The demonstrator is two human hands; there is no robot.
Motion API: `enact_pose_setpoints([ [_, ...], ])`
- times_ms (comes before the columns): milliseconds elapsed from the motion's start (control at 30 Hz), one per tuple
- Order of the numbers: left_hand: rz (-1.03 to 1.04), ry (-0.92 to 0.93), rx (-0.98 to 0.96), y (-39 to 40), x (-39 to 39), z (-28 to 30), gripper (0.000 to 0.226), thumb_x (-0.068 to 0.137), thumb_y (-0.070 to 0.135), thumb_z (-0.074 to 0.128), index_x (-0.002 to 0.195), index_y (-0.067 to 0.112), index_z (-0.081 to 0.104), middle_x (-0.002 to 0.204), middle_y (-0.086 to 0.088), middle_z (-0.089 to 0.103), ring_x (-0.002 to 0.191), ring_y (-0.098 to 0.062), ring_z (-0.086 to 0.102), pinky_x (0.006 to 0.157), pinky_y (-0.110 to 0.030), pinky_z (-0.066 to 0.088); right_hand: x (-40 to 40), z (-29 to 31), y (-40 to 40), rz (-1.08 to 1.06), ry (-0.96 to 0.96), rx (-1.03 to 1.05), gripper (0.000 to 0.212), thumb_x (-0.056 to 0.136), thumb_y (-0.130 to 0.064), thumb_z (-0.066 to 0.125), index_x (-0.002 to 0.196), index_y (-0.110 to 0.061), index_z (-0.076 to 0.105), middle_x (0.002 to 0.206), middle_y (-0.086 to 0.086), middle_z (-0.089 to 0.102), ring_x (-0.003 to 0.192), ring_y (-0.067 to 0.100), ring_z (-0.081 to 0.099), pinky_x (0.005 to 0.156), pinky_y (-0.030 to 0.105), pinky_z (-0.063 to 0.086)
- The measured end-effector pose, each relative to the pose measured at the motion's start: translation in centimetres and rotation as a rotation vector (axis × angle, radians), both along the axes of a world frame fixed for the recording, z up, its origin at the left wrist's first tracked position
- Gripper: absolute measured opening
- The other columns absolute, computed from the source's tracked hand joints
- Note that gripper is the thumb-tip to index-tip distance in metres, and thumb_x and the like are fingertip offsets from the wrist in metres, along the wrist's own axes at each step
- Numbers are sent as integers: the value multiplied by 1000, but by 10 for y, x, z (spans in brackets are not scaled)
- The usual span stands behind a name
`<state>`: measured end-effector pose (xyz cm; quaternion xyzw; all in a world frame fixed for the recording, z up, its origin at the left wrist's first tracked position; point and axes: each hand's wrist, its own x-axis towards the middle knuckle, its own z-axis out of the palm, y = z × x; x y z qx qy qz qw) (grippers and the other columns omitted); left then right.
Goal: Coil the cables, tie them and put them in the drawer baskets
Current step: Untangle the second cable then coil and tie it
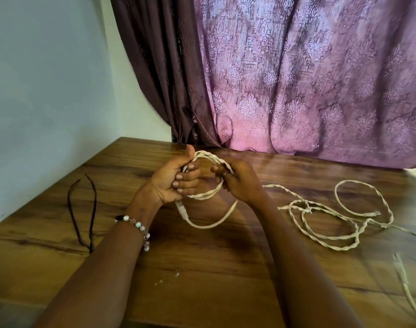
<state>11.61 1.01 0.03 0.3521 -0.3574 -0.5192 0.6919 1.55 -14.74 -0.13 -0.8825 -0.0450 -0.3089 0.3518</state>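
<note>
A white twisted cable (320, 235) lies in loose loops on the wooden table (202, 268), right of centre. One end of it is wound into a small coil (208, 196) held above the table's middle. My left hand (176, 179) grips the coil's left side, thumb raised. My right hand (237, 179) grips the coil's right side, fingers curled round the strands. A white plug (182, 209) on a smooth stretch of cable hangs below my left hand.
A thin dark tie string (84, 214) lies in a long loop on the table's left. Another white cable (408, 287) runs along the right edge. A purple curtain (296, 79) hangs behind the table, and a pale wall (48, 91) stands at left.
</note>
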Motion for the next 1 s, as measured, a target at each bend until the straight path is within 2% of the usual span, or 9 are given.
enact_pose_setpoints([
  [133, 159, -86, 37, -5, -4, -2, 49, 67, 54, 76, 78, 12, 56, 38, 8, 30, 28, -1, 25, 34, -11, 25, 0, -3, -5, -31, 24, 46, 23, 92, 9, 45, 82, -5, 61, 53, -6, 56, 39, 1, 50, 45, 8, 36],
  [267, 237, -74, 88, -8, -8, 1, 34, 88, 42, 50, 70, 13, 47, 37, 8, 25, 27, -2, 21, 35, -10, 20, 3, -6, -2, -26, -39, -157, 16, 93, -4, 48, 88, 1, 62, 62, -5, 57, 54, 3, 51, 56, 16, 35],
  [367, 251, -35, 110, -10, -10, 3, 32, 89, 36, 45, 64, 15, 43, 37, 7, 25, 27, -2, 20, 34, -11, 18, 7, -12, 0, -16, -36, -251, 19, 94, -11, 48, 102, 3, 57, 80, 8, 64, 71, 16, 56, 61, 22, 35],
  [467, 218, -61, 155, -9, -14, 4, 44, 86, 53, 41, 60, 18, 43, 38, 8, 23, 28, -1, 18, 35, -10, 11, 8, -14, -2, 4, 6, -269, 16, 92, -1, 50, 106, 5, 52, 86, 11, 64, 78, 17, 58, 64, 23, 36],
  [567, 186, -115, 219, -8, -17, 6, 59, 77, 73, 30, 54, 20, 40, 39, 8, 20, 29, -1, 15, 37, -9, 9, 7, -10, -4, 32, 75, -182, 19, 94, 1, 47, 112, 0, 54, 80, -11, 56, 68, -2, 53, 65, 12, 37],
  [633, 185, -95, 257, -7, -16, 7, 65, 80, 76, 21, 52, 20, 38, 38, 8, 20, 28, -1, 14, 38, -9, 7, 2, -6, -6, 75, 121, -80, 20, 94, 0, 48, 113, -2, 57, 76, -20, 55, 66, -6, 56, 62, 8, 37],
  [800, 195, -110, 306, -3, -12, 7, 58, 89, 64, 29, 52, 20, 39, 39, 8, 20, 28, -1, 15, 36, -8, 8, -15, 7, -11, 181, 100, 219, 19, 82, -1, 69, 100, 2, 69, 50, -15, 58, 41, -1, 45, 42, 8, 32],
  [900, 147, -114, 292, -3, -14, 7, 48, 88, 55, 39, 58, 17, 42, 39, 8, 22, 27, -1, 16, 35, -9, 8, -15, 8, -13, 136, -8, 306, 14, 79, 1, 71, 93, -2, 71, 48, -15, 57, 40, -2, 42, 43, 9, 32],
  [1000, 130, -147, 265, -2, -14, 7, 41, 92, 45, 38, 67, 13, 46, 39, 8, 23, 27, -1, 17, 31, -11, 9, -13, 8, -14, 73, -114, 405, 10, 79, 5, 69, 89, 8, 70, 50, -13, 59, 42, -2, 46, 45, 8, 33],
])
